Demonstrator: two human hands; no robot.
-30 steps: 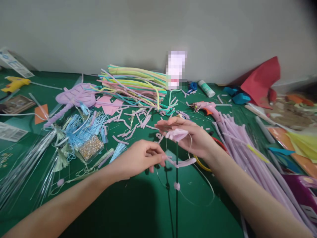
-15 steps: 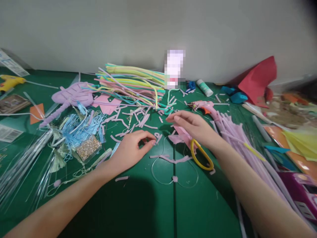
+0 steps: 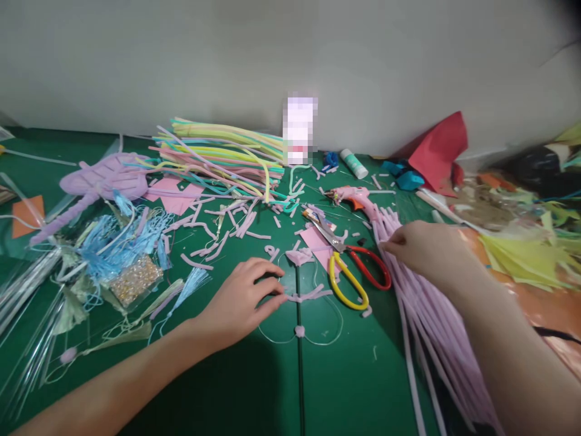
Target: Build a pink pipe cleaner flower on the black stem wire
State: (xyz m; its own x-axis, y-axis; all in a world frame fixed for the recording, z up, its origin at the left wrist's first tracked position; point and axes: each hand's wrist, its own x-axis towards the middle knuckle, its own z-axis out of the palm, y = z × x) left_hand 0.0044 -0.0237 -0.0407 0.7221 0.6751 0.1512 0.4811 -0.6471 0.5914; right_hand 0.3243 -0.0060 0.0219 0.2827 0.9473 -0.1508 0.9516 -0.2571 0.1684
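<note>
My left hand [image 3: 247, 297] is over the middle of the green table, fingers apart and slightly curled. Its fingertips are at the left end of a lilac pipe-cleaner strip [image 3: 313, 294] on a thin wire frame [image 3: 338, 321]. A small lilac knot [image 3: 299, 331] joins the frame's lower loops, and a folded lilac piece [image 3: 299, 257] lies at its top. My right hand [image 3: 426, 251] is at the upper end of a bundle of lilac pipe cleaners [image 3: 422, 321], fingertips pinched on one; the grip is partly hidden. Between the hands lie open scissors [image 3: 338, 245] with one yellow and one red handle.
A pink glue gun [image 3: 356, 197] and a glue stick tube [image 3: 354, 163] lie behind the scissors. Multicoloured pipe cleaners [image 3: 218, 151], cut lilac bits, blue tassels [image 3: 109, 242] and a bead packet [image 3: 136, 281] cover the left. A lit, blurred screen [image 3: 299, 127] leans on the wall.
My right hand has moved right, from above the scissors to the lilac bundle, uncovering the scissors. My left hand has shifted down towards the wire frame, and its fingers have spread. The view has turned right.
</note>
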